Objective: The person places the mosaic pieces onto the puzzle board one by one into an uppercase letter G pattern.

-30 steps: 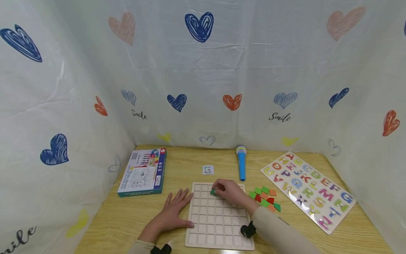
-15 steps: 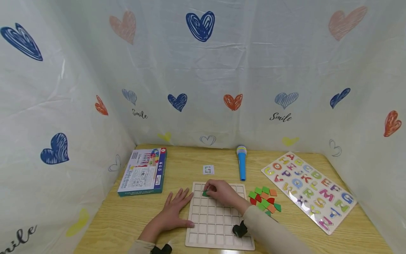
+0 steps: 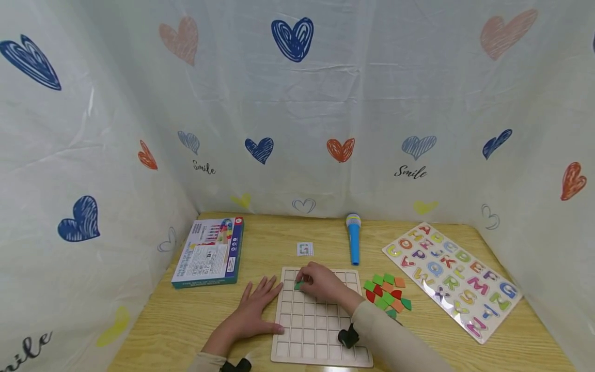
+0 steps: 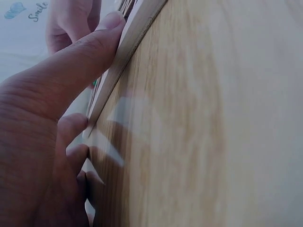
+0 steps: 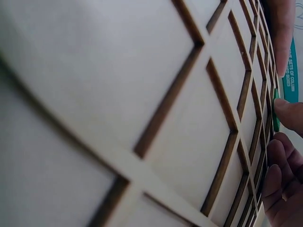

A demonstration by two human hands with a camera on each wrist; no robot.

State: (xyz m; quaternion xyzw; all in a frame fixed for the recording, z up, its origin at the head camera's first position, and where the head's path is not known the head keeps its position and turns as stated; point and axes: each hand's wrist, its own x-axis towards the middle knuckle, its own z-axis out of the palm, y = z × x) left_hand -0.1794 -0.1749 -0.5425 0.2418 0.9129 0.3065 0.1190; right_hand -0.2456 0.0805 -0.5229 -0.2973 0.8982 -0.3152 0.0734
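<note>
In the head view, the right hand (image 3: pixel 321 281) is over the upper left of a pale wooden grid board (image 3: pixel 297 351). Its fingertips pinch a small green tile (image 3: pixel 298 285) close over the cells. The right wrist view shows the green tile (image 5: pixel 276 111) edge-on, with a fingertip against it at the far side of the grid. Spread flat, the left hand (image 3: pixel 255 314) lies on the table beside the board, its thumb on the left rim. That thumb rests along the board's edge (image 4: pixel 137 35) in the left wrist view.
Several green, orange and red tiles (image 3: pixel 387 298) lie right of the board. Beyond it are a small pattern card (image 3: pixel 305 249) and a blue toy microphone (image 3: pixel 354 243). A flat box (image 3: pixel 209 253) sits at left, an alphabet board (image 3: pixel 453 279) at right.
The right hand has moved left across the top of the board with the green tile, then only slightly in the last half second. The left hand has stayed put.
</note>
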